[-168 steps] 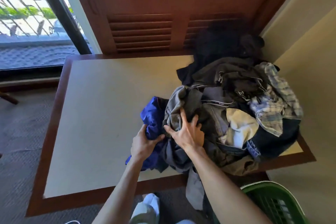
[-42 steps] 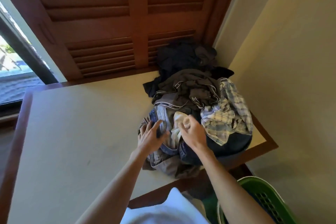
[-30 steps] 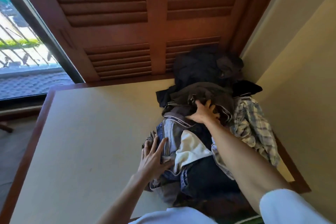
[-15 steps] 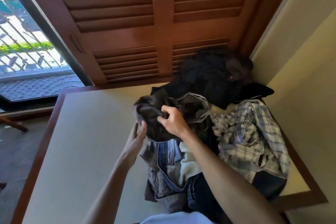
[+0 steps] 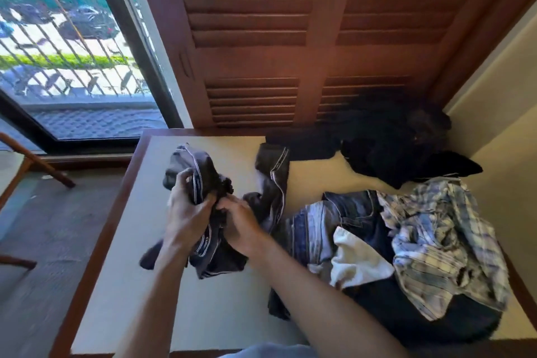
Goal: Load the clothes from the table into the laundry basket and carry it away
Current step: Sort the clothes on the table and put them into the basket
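A dark grey garment with white trim (image 5: 200, 180) is bunched above the beige table (image 5: 186, 314). My left hand (image 5: 186, 212) grips it from the left and my right hand (image 5: 238, 221) grips it from the right. Its other end (image 5: 273, 180) trails back toward the pile. On the table's right half lie blue jeans (image 5: 328, 218), a white cloth (image 5: 354, 261), a plaid shirt (image 5: 441, 241) and black clothes (image 5: 392, 145) at the back. The laundry basket is out of view.
Brown louvered shutters (image 5: 261, 38) stand behind the table. A cream wall (image 5: 505, 125) closes the right side. A window with railing (image 5: 64, 52) is at the left, with a wooden chair leg (image 5: 35, 160) on the grey carpet (image 5: 52, 235).
The grey garment has been pulled off the pile toward the left, and both hands now hold it. The pile is lower and more spread out. The view has shifted left.
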Demonstrator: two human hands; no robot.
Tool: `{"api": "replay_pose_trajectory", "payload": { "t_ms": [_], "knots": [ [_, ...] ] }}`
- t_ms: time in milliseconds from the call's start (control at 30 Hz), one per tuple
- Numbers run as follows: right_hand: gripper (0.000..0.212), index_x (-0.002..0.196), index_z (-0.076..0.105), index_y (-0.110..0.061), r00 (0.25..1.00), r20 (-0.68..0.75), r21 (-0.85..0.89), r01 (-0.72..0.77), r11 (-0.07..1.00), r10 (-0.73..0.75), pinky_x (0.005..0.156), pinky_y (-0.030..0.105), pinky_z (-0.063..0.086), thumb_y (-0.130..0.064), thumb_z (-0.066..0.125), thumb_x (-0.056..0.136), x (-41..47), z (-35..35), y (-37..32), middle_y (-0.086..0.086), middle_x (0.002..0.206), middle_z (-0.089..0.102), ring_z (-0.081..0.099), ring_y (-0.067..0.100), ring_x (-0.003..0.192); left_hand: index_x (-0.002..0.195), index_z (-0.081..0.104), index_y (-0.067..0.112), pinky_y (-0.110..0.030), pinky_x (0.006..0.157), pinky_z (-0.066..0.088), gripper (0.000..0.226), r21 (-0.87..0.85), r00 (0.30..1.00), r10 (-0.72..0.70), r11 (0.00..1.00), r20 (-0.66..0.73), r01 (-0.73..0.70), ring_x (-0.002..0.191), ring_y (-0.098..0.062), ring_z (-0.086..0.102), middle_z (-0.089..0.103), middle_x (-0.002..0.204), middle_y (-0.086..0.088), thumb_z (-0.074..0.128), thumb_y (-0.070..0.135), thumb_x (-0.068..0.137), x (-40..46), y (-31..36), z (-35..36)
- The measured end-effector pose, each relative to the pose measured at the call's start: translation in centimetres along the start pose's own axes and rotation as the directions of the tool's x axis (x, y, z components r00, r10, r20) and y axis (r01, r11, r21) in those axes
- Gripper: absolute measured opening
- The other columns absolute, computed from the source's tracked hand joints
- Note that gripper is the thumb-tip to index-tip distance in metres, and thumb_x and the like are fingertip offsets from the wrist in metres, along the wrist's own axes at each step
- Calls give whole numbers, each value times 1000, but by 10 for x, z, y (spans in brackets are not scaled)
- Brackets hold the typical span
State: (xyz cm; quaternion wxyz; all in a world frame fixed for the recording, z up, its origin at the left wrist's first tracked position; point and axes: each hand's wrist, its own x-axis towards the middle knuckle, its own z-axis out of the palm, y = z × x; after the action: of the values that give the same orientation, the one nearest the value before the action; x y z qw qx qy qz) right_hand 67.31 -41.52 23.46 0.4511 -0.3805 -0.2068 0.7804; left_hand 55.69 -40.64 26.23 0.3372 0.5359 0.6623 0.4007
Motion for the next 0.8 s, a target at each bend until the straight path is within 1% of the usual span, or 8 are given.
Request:
{"api": "replay_pose_trajectory", "payload": {
  "t_ms": [167, 267, 333, 433, 500, 600, 700, 800],
  "knots": [
    [18, 83, 56, -15, 849, -393, -750, -74, 657, -353, 71, 28, 42, -9, 73, 81, 33, -67, -2, 2, 82, 62, 58, 20, 79, 142, 43, 42, -54, 106, 38, 53, 594, 932, -178, 803, 315, -47, 133, -41, 44, 40, 153, -11, 42, 64, 94, -6, -69, 31],
    [45, 120, 49, -12, 768, -544, -745, -257, 615, -338, 82, 30, 41, -24, 74, 85, 39, -109, -14, 6, 117, 56, 58, 29, 108, 154, 25, 49, -59, 115, 21, 64, 720, 864, -287, 684, 414, -118, 149, -35, 18, 6, 169, 2, 18, 73, 95, -42, -114, 45],
    [76, 146, 30, -14, 780, -596, -596, -271, 756, -191, 85, 32, 45, -29, 74, 86, 43, -118, -14, 4, 131, 43, 51, 29, 122, 156, 20, 46, -55, 118, 19, 74, 700, 885, -209, 696, 415, -164, 152, -32, 12, 0, 170, 6, 8, 76, 88, -52, -132, 42],
    [104, 157, 7, -21, 752, -657, -388, -281, 878, -50, 52, 28, 50, -27, 78, 81, 63, -118, -2, 5, 140, 41, 61, 25, 101, 155, 25, 44, -49, 118, 24, 65, 628, 910, -143, 764, 389, -149, 150, -33, 19, 5, 170, 6, 41, 65, 96, -39, -141, 30],
    [82, 148, 28, -7, 713, -693, -433, -289, 854, -110, 38, 21, 38, -10, 73, 80, 78, -110, 0, 10, 112, 54, 54, 20, 64, 155, 22, 46, -49, 120, 24, 79, 592, 962, -65, 798, 264, -109, 150, -35, 21, 5, 170, 2, 63, 56, 89, -37, -139, 21],
    [36, 114, 59, -2, 768, -595, -476, -102, 874, -235, 40, 16, 38, 10, 59, 80, 85, -70, -12, 11, 87, 60, 49, 15, 58, 154, 26, 47, -52, 117, 30, 87, 537, 984, -61, 842, 169, -40, 149, -38, 24, 5, 170, -2, 74, 52, 81, -34, -144, 15],
    [38, 120, 68, 4, 872, -206, -773, 132, 620, -443, 80, 14, 52, 9, 56, 83, 68, -17, -2, 4, 103, 68, 62, 14, 90, 143, 50, 42, -47, 115, 38, 74, 250, 980, -105, 966, 172, 60, 143, -31, 37, 16, 168, -3, 81, 45, 76, -24, -156, 10],
    [46, 130, 64, -21, 955, 171, -985, 173, -12, -241, 111, 41, 36, -12, 54, 86, 40, -5, 53, 8, 127, 59, 49, 24, 121, 132, 60, 34, -42, 98, 55, 54, -457, 955, -272, 839, 121, 297, 123, -26, 62, 57, 144, -9, 80, 31, 81, -14, -152, -10]
  ]
}}
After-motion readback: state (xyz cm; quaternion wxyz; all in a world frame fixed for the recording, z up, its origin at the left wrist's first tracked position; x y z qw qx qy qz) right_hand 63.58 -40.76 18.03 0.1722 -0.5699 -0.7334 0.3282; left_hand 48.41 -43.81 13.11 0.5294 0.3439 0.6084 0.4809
